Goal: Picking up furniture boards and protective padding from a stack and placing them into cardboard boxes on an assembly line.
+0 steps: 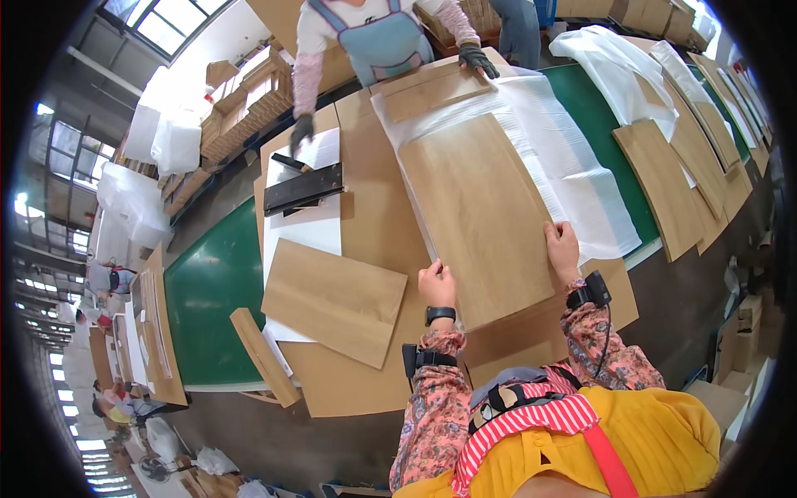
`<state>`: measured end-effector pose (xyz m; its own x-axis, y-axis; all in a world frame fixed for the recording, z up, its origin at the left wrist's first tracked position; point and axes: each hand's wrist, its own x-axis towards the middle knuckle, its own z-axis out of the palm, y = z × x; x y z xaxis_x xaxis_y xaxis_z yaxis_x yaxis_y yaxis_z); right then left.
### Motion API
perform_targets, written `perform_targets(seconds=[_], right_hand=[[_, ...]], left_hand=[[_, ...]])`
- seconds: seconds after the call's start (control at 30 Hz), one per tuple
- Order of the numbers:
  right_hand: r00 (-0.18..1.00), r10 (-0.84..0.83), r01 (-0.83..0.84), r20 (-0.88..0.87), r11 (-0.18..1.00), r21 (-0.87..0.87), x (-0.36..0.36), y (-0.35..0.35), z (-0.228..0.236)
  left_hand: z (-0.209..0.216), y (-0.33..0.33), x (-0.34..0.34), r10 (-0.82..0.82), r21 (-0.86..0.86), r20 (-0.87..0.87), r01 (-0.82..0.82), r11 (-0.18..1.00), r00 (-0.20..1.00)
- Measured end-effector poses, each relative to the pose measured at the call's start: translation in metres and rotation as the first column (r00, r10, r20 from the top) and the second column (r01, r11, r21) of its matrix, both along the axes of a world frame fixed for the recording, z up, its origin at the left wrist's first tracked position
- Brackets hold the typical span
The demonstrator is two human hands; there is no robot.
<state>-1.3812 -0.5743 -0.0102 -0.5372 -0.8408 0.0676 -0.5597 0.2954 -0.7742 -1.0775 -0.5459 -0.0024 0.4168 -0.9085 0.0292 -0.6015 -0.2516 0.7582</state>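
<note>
A large wood-grain board lies in front of me on a white foam sheet, over flat brown cardboard. My left hand is closed on the board's left edge near its close end. On the opposite edge, my right hand is closed with the thumb along the top. A smaller wood-grain panel rests beyond the board, under a co-worker's gloved hand. The co-worker's other gloved hand hangs near black rectangular parts. Left of my left hand lies another wood-grain board.
A green conveyor surface runs beneath the cardboard. At its left, a narrow wooden strip juts over the near edge. More boards and crumpled white foam lie to the right. Stacked panels stand at the far left.
</note>
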Motion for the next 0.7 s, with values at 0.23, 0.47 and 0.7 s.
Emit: perform_targets(seconds=[0.23,0.47,0.7], right_hand=[[0.995,-0.005,0.006,0.101,1.0,-0.015,0.008,0.001,-0.001],[0.998,0.047,-0.044,0.049,0.997,-0.065,0.005,0.001,0.005],[0.988,0.123,-0.132,-0.091,0.985,-0.107,0.009,-0.004,-0.002]], left_hand=[[-0.005,0.002,0.006,0.067,0.015,-0.06,-0.066,0.998,0.996],[-0.013,0.0,0.004,0.078,0.005,-0.111,-0.078,0.997,0.991],[-0.016,0.009,0.025,0.071,0.039,-0.276,-0.062,0.997,0.959]])
